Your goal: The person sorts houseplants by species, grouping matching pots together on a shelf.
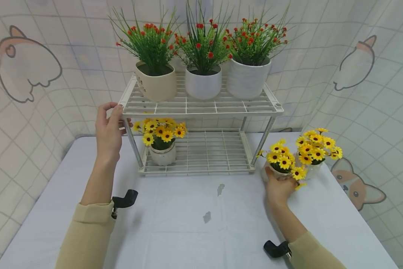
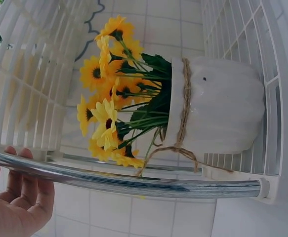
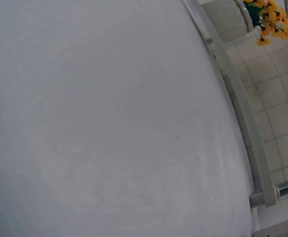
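A two-tier white wire rack (image 1: 201,115) stands on the table. My left hand (image 1: 108,130) holds its upper left front corner, fingers bent behind the metal post (image 2: 134,178) in the left wrist view. On the lower shelf's left side sits a small white pot (image 2: 218,106) of yellow flowers, tied with twine. Right of the rack, my right hand (image 1: 280,189) grips a second pot of yellow flowers (image 1: 282,158) by its near side; flowers and fingers mostly hide that pot. A third pot of yellow flowers (image 1: 317,149) stands just beyond it.
Red-flowered plants fill a cream pot (image 1: 157,86), a white pot (image 1: 203,84) and a ribbed white pot (image 1: 248,78) on the upper shelf. A white cloth covers the table (image 1: 174,224). Patterned curtains (image 1: 77,74) hang behind and beside it.
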A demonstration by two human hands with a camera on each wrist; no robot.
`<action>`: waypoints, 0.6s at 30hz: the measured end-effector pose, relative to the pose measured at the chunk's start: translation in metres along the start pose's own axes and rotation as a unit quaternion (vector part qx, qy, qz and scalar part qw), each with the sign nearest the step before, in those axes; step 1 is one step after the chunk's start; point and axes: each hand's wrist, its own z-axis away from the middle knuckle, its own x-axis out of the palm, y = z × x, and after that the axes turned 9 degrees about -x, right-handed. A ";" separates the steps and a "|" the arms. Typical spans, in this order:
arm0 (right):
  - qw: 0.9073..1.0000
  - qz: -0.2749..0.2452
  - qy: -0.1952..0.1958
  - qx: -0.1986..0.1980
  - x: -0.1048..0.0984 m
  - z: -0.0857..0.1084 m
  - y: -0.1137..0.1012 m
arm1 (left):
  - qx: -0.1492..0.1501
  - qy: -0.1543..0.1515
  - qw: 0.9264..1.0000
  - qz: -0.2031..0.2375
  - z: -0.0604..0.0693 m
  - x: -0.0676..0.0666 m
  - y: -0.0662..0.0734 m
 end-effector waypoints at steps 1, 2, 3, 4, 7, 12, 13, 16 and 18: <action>1.000 -0.001 -0.002 0.003 -0.001 0.002 0.000 | 0.000 0.000 1.000 0.001 0.000 0.000 0.000; 1.000 0.001 -0.003 0.004 -0.002 0.003 0.000 | -0.002 0.000 1.000 0.000 0.000 0.000 0.000; 1.000 0.001 -0.004 0.006 -0.004 0.005 0.000 | -0.001 0.001 1.000 0.000 0.000 0.000 0.000; 1.000 0.002 -0.005 0.006 -0.005 0.007 0.000 | -0.002 0.002 1.000 -0.001 0.000 0.001 0.000; 1.000 0.001 -0.009 0.015 -0.009 0.014 -0.002 | -0.002 0.001 1.000 -0.004 0.000 0.001 -0.001; 0.999 -0.010 -0.037 0.017 -0.012 0.028 -0.007 | -0.002 0.000 1.000 -0.004 0.000 0.000 -0.002; 0.999 -0.011 -0.043 0.014 -0.013 0.032 -0.008 | -0.003 0.000 1.000 -0.003 0.000 0.000 -0.002; 0.998 -0.010 -0.063 -0.005 -0.012 0.041 -0.013 | -0.003 0.000 1.000 -0.004 0.000 0.000 -0.002; 0.997 -0.013 -0.075 -0.018 -0.011 0.048 -0.016 | 0.000 -0.001 1.000 -0.001 0.000 0.001 -0.001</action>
